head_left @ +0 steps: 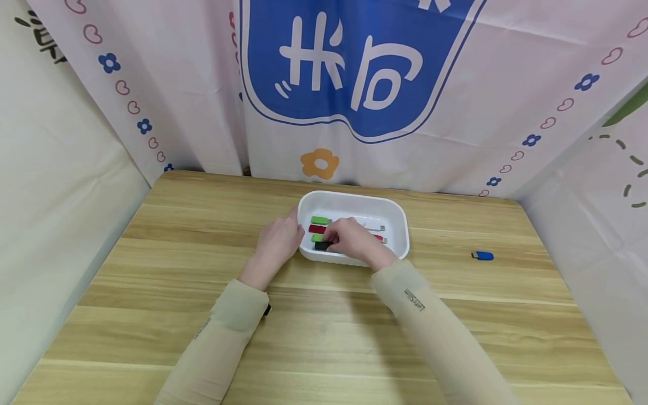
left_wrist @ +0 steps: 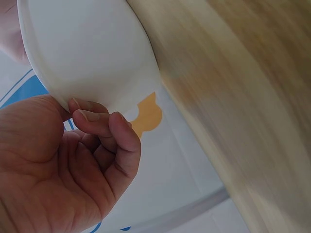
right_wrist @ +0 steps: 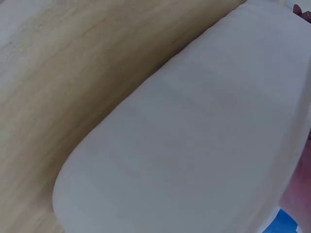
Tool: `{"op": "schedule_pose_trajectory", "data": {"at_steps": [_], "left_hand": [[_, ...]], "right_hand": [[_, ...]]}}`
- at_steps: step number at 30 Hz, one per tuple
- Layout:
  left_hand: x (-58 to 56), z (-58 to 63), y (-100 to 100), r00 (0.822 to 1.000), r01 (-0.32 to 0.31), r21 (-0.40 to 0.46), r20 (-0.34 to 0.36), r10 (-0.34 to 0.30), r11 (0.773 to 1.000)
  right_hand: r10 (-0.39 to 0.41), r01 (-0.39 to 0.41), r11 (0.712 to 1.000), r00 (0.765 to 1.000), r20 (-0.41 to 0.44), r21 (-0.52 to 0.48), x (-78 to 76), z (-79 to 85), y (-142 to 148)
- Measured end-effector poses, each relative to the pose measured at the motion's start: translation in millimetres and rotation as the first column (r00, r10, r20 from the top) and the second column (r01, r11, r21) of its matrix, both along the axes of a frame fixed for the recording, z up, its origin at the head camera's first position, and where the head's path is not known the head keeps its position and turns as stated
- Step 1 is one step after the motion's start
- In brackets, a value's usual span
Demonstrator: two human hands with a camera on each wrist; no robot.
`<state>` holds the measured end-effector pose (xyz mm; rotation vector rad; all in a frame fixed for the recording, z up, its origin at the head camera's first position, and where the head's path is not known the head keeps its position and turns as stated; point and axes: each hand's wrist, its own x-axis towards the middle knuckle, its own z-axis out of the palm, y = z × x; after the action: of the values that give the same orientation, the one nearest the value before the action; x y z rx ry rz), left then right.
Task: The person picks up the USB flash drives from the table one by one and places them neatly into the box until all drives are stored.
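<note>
A white plastic box (head_left: 403,228) stands on the table. Its left end is gripped at the rim by my left hand (head_left: 275,242); thumb and fingertips pinch that rim in the left wrist view, beside the box wall (left_wrist: 92,48). My right hand (head_left: 354,239) reaches inside and pinches a black USB stick (head_left: 322,246) near the front wall. Behind it lie a green USB stick (head_left: 319,220), a red one (head_left: 316,229) and a second green one (head_left: 316,238), partly covered by my fingers. In the right wrist view the box's outer wall (right_wrist: 180,131) hides most of that hand.
A blue USB stick (head_left: 485,256) lies alone on the wooden table (head_left: 314,343), right of the box. A small dark thing (head_left: 267,310) shows beside my left sleeve, partly hidden. A printed curtain (head_left: 202,112) hangs behind the table's back edge.
</note>
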<state>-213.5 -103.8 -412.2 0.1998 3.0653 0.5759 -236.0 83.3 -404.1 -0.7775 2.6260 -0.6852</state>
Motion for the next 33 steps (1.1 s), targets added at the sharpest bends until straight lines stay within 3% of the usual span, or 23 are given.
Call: {"op": "schedule_pose_trajectory", "data": {"at_steps": [12, 18, 33], "left_hand": [[0.2, 0.4, 0.0, 1.0, 0.0, 0.013, 0.006, 0.0, 1.0], [0.0, 0.7, 0.1, 1.0, 0.0, 0.014, 0.01, -0.001, 1.0], [0.5, 0.9, -0.1, 1.0, 0.011, 0.006, 0.005, -0.011, 1.0]], "right_hand": [[0.008, -0.009, 0.996, 1.0, 0.015, 0.089, -4.3, -0.9, -7.7], [0.051, -0.045, 0.989, 0.998, -0.035, 0.141, -5.8, -2.0, -11.8], [0.067, -0.06, 0.988, 0.997, -0.048, 0.14, -8.3, -4.2, -13.3]]}}
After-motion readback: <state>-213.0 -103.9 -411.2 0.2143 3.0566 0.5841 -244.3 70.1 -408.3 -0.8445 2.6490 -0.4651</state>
